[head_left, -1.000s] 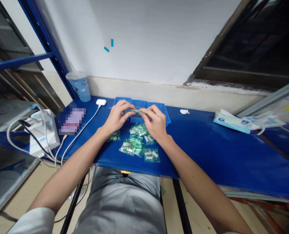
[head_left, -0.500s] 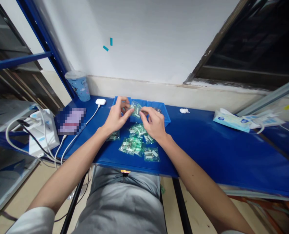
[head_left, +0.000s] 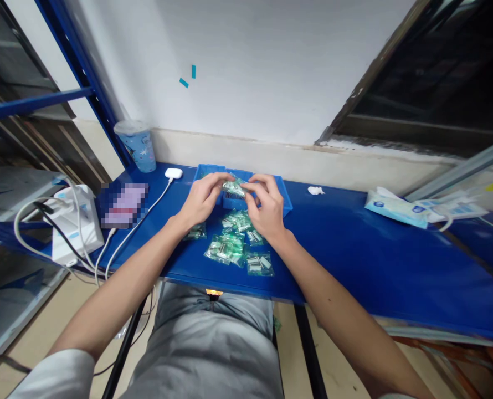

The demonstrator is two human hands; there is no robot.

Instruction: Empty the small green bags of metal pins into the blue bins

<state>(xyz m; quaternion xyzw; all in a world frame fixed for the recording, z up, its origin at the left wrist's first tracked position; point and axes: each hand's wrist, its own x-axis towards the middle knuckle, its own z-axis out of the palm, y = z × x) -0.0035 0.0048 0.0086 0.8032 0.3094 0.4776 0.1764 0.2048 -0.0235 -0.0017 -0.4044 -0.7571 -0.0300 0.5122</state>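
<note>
Between my hands, above the blue bins (head_left: pixel 246 206), is a small clear plastic bag (head_left: pixel 234 187) with green tint and pale pieces inside. My left hand (head_left: pixel 203 198) pinches its left side with thumb and fingers. On the other side, my right hand (head_left: pixel 267 206) grips the right edge between thumb and fingertips. Several similar filled bags (head_left: pixel 225 247) lie in a loose pile on the blue table below my hands. One bag (head_left: pixel 260 264) rests nearest the table's front edge. My hands hide much of the bins and their contents.
At the left stand a patterned cup (head_left: pixel 137 147), a blurred-out phone (head_left: pixel 126 206) and a white power strip (head_left: pixel 76 221) with cables. A white charger (head_left: pixel 173 174) sits behind. A tissue pack (head_left: pixel 396 208) and crumpled white scrap (head_left: pixel 316 190) lie right on the blue table (head_left: pixel 346 249).
The bag between my hands has tilted flatter. My left fingers have come down over its upper edge, and my right fingers have risen slightly. The pile looks unchanged.
</note>
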